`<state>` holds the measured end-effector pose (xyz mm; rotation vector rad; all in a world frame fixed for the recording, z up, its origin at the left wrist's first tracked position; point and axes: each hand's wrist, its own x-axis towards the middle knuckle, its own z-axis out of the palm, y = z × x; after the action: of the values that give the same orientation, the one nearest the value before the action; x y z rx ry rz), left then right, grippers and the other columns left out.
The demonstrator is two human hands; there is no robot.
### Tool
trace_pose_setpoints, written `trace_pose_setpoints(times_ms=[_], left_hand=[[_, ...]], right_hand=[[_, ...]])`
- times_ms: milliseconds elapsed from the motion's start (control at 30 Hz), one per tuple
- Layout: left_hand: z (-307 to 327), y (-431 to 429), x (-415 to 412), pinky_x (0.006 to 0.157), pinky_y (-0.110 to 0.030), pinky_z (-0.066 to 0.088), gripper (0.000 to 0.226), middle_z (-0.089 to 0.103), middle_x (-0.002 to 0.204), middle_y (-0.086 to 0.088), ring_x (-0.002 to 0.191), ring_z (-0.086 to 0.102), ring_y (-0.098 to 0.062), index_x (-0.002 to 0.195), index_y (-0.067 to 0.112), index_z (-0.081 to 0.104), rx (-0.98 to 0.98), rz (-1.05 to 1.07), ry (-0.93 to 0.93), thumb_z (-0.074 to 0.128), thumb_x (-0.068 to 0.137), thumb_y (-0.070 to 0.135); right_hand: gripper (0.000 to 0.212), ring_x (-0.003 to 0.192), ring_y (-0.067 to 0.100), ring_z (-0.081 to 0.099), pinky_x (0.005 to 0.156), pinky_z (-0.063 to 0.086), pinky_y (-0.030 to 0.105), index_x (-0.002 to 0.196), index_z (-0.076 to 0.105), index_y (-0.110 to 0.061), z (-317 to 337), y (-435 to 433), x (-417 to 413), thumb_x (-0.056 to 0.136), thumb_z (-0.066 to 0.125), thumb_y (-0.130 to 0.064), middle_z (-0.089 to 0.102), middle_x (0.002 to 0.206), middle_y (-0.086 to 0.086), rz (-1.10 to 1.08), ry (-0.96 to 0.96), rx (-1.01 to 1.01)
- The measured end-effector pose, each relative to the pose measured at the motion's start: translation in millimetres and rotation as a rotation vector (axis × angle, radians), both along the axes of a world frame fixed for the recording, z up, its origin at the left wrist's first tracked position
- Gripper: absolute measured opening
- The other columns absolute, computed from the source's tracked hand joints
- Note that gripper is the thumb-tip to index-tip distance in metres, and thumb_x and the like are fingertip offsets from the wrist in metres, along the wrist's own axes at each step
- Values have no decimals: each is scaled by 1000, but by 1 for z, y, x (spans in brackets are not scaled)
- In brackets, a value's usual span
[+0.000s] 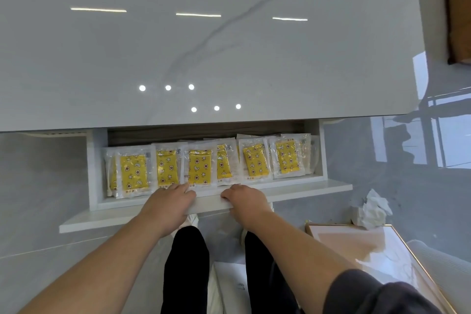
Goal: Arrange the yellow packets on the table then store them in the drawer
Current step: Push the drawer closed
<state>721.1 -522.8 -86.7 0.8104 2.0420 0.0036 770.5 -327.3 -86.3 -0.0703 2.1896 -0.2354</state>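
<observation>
Glossy marble-look table (pixel 229 58), matt white drawer (pixel 305 190), yellow packets (pixel 134 173) in clear crinkly plastic.

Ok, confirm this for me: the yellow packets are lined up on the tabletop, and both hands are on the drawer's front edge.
One point is wrong. The head view shows the yellow packets lined up inside the open drawer, not on the tabletop. The left hand and right hand are indeed on its front edge.

The person wears black trousers (pixel 186 262), white shoes (pixel 191 220) and a dark grey short sleeve (pixel 377 296). The 2 arms (pixel 107 257) are bare.
</observation>
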Motion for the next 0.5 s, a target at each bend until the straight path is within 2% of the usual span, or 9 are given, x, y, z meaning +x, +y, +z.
trace_pose_setpoints(times_ms=[67, 133, 200, 333, 500], left_hand=[[-1, 0, 3, 97, -33, 43, 37, 45, 139, 0, 125, 45, -20, 130, 24, 47, 5, -26, 36, 48, 93, 19], [0, 0, 7, 78, -31, 47, 36, 53, 123, 2, 108, 54, -18, 123, 22, 51, 2, -20, 63, 46, 90, 8], [-1, 0, 8, 69, -30, 43, 43, 51, 127, 1, 106, 56, -19, 123, 20, 49, -5, 3, 69, 46, 86, -1], [-3, 1, 2, 77, -34, 49, 50, 46, 137, -5, 118, 52, -21, 125, 18, 47, 2, 39, 102, 46, 82, -8], [-7, 2, -5, 83, -36, 51, 48, 47, 138, -6, 122, 50, -22, 127, 18, 45, 30, 94, 140, 46, 85, -7]], right_hand=[[42, 107, 24, 58, 80, 49, 35, 126, 55, -24, -1, 0, 3, 89, 52, -3, 57, 119, 4, 15, 30, 8], [39, 102, 24, 60, 76, 46, 32, 119, 57, -21, -1, -2, 6, 87, 53, -1, 59, 112, 4, 12, 76, 18], [37, 98, 24, 61, 79, 42, 30, 115, 59, -20, -1, -5, 9, 84, 56, 1, 62, 107, 3, -11, 135, 33], [39, 108, 22, 58, 110, 30, 35, 120, 58, -21, -4, -9, 7, 86, 57, -2, 65, 113, -1, -84, 225, 49], [44, 118, 21, 54, 115, 23, 38, 127, 55, -20, -1, -9, -5, 88, 54, -1, 62, 125, -1, -92, 247, 76]])
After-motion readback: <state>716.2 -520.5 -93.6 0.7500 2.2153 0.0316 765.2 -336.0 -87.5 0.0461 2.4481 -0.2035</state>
